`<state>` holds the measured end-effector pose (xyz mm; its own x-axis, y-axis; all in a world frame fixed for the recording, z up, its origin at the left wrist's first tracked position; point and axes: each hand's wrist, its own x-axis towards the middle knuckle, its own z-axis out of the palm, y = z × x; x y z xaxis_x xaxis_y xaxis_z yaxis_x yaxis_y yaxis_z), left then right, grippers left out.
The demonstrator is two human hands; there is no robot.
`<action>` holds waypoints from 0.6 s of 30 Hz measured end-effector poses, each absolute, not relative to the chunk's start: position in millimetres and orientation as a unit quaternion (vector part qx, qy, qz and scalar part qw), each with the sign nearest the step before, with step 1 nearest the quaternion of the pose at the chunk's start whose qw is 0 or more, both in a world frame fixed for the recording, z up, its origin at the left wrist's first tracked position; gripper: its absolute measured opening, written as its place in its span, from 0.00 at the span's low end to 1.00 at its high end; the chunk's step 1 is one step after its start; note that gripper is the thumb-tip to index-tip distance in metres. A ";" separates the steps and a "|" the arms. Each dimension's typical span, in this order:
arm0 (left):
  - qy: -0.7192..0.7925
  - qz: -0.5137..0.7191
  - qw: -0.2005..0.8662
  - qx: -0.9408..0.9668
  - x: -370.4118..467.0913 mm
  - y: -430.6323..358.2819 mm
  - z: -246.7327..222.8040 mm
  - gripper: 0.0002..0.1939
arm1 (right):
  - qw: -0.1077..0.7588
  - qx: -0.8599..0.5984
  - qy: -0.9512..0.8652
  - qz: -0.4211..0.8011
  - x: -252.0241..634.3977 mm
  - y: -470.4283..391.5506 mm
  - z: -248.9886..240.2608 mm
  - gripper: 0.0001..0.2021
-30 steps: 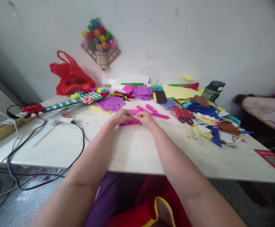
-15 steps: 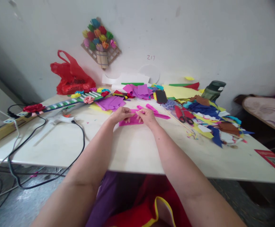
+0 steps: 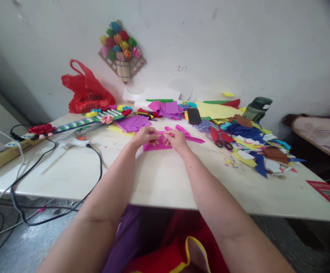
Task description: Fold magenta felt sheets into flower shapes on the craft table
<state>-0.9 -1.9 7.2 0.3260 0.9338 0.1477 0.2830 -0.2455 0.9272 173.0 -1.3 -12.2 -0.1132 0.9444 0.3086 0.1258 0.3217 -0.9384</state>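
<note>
Both hands are close together over magenta paper (image 3: 156,147) on the white table. My left hand (image 3: 147,137) pinches the paper's upper part between thumb and fingers. Just to its right, my right hand (image 3: 175,138) pinches the same paper, its fingertips nearly meeting the left ones. The small folds between the fingertips are too fine to make out. More magenta strips (image 3: 194,139) lie behind and to the right of my right hand.
Purple sheets (image 3: 135,123) lie behind the hands. To the right are red-handled scissors (image 3: 220,139), a phone (image 3: 194,116), a green bottle (image 3: 257,109) and paper scraps (image 3: 244,131). A white glue gun (image 3: 74,142) with a black cable lies left, near a flower-trimmed strip (image 3: 82,122).
My hands stay at nearly the same place on the magenta paper, with only slight finger movement. The whole view has shifted very slightly.
</note>
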 end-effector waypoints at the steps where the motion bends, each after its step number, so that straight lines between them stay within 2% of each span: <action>1: 0.437 0.387 0.430 0.688 -1.0 -1.5 7.3 0.19 | 0.517 -0.424 -0.627 0.399 172.7 -1.4 -12.0 0.04; 12: 0.431 0.397 0.448 0.675 1.5 -5.6 11.3 0.21 | 0.519 -0.408 -0.619 0.426 171.9 -5.7 -7.4 0.04; 18: 0.392 0.421 0.498 0.649 0.7 -6.0 11.4 0.21 | 0.534 -0.386 -0.590 0.468 171.8 -5.5 -7.8 0.08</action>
